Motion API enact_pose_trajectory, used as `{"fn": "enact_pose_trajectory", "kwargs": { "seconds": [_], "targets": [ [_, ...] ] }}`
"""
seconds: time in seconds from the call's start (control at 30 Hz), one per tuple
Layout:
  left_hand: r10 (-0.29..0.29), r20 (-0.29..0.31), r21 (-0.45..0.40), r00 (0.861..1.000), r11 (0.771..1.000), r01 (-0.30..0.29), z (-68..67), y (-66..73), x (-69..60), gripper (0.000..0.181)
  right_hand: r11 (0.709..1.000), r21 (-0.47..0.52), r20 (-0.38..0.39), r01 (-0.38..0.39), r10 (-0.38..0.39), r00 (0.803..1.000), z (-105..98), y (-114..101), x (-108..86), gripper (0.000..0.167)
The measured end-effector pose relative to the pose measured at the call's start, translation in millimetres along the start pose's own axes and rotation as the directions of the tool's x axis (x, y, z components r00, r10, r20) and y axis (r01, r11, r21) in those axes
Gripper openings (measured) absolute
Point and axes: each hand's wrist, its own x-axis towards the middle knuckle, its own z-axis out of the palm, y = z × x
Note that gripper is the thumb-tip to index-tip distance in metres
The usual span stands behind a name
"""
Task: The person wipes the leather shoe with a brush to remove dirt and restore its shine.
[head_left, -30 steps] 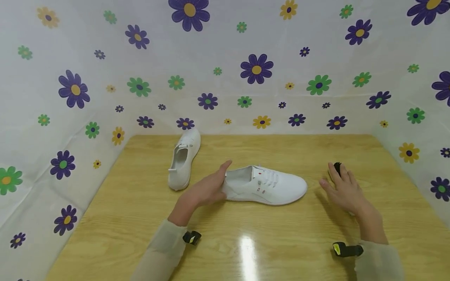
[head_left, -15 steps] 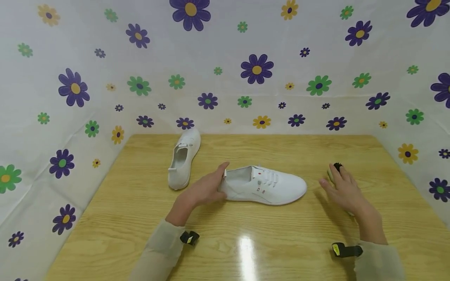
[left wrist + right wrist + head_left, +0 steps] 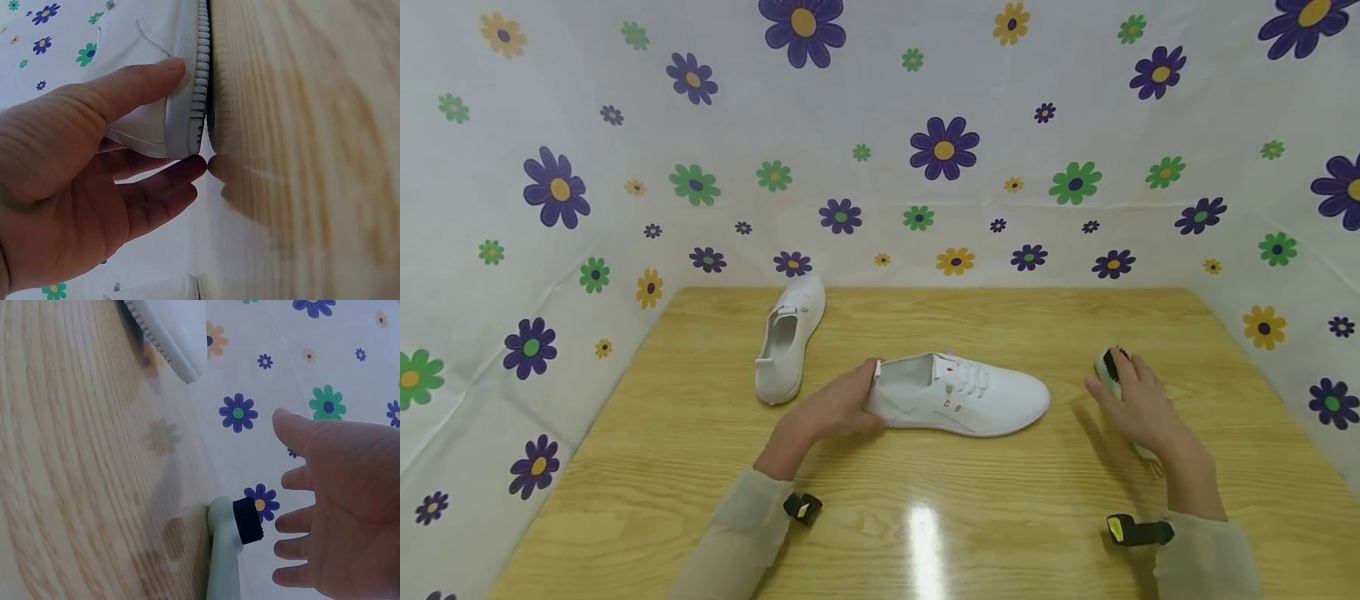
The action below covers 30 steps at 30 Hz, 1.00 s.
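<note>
A white lace-up shoe (image 3: pixel 1003 402) lies sole down across the middle of the table, toe to the right. My left hand (image 3: pixel 829 410) holds its heel; in the left wrist view the thumb (image 3: pixel 140 87) presses the side above the ridged sole, with fingers partly hidden behind the heel. At the right, a pale green brush (image 3: pixel 224 569) lies on the table, its black bristles (image 3: pixel 248 520) turned upward. My right hand (image 3: pixel 1142 410) hovers over that brush, fingers extended and apart from it, hiding much of its handle in the head view.
A second white shoe (image 3: pixel 782 367) stands at the back left, toe toward the flowered cloth wall (image 3: pixel 880 108). The cloth encloses the wooden table (image 3: pixel 1000 517) at the back and both sides.
My left hand's raised finger has come down against the shoe's heel. More of the brush shows beside my right hand, which stays almost in place. The shoes remain where they were.
</note>
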Motion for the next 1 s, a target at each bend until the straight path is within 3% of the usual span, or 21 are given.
{"fn": "enact_pose_trajectory", "kwargs": {
  "seconds": [0.13, 0.4, 0.77, 1.0],
  "targets": [
    [-0.008, 0.012, -0.002, 1.000, 1.000, 0.008, 0.9, -3.2, -1.4, 0.072, 1.000, 0.002, -0.014, -0.013, 0.013, 1.000, 0.2, -0.4, -0.5, 0.081],
    [0.023, 0.039, -0.041, 0.999, 0.999, -0.021, 1.0, -7.4, -1.1, 0.083, 0.989, 0.091, -0.014, -0.119, 0.120, 0.993, -0.9, 2.8, -3.4, 0.083],
    [-0.013, 0.072, -0.051, 0.997, 0.999, 0.017, -4.5, -6.0, -0.8, 0.093, 0.980, 0.075, 0.016, -0.182, 0.182, 0.983, -5.1, 2.3, -7.5, 0.063],
    [-0.008, 0.060, -0.063, 0.998, 0.998, 0.011, -4.2, -8.9, 1.2, 0.090, 0.977, 0.062, 0.071, -0.205, 0.201, 0.977, -7.3, 5.7, -8.7, 0.065]
  ]
}}
